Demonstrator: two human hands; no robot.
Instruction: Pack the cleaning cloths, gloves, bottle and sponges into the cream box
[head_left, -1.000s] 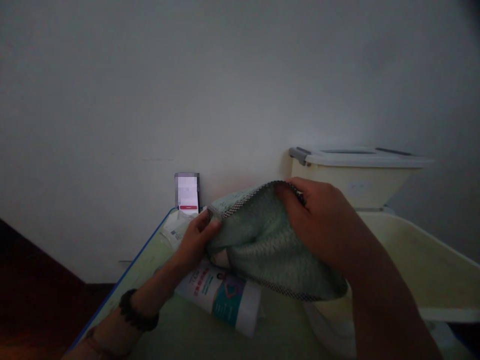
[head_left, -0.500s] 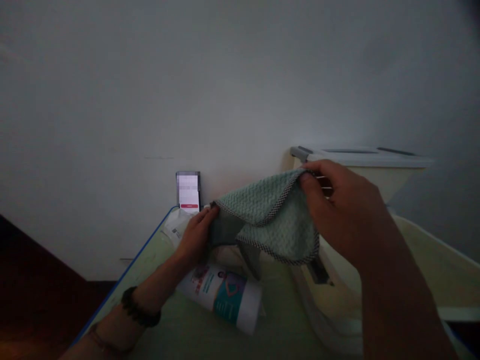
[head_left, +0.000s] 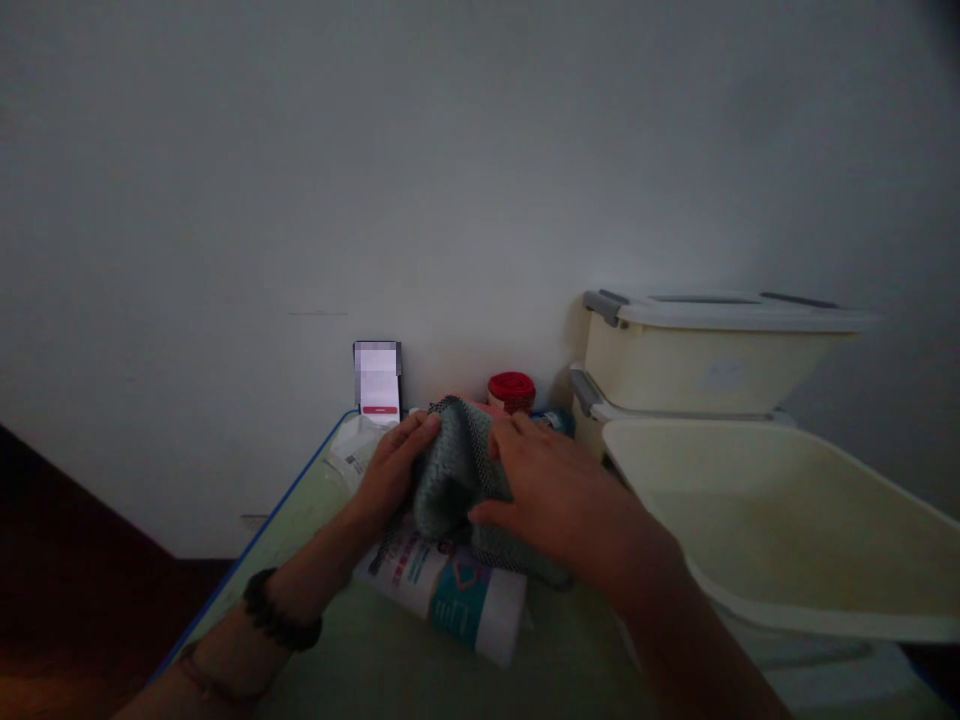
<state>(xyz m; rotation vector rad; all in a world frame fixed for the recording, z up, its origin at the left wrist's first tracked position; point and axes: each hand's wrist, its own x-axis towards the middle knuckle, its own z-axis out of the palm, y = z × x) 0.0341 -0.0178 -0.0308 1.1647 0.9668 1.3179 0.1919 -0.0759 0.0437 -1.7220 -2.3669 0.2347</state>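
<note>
A light green textured cleaning cloth with a checkered black-and-white edge is bunched and partly folded between my hands. My left hand has its fingers closed on the cloth's left side. My right hand rests on the right side of the cloth, with thumb and fingers around a fold; some fingertips are hidden behind the fabric. Under the cloth, a white roll with a teal printed label lies tilted on the pale green table.
Against the wall leans a phone. A rolled red cloth stands behind my hands, beside a blue item. Rightward are an open cream tub and lidded stacked boxes. A clear plastic wrapper lies at the left.
My right hand has come down and leftward, folding its end of the cloth toward my left hand. The rolled red cloth has come into view. My left hand has barely moved.
</note>
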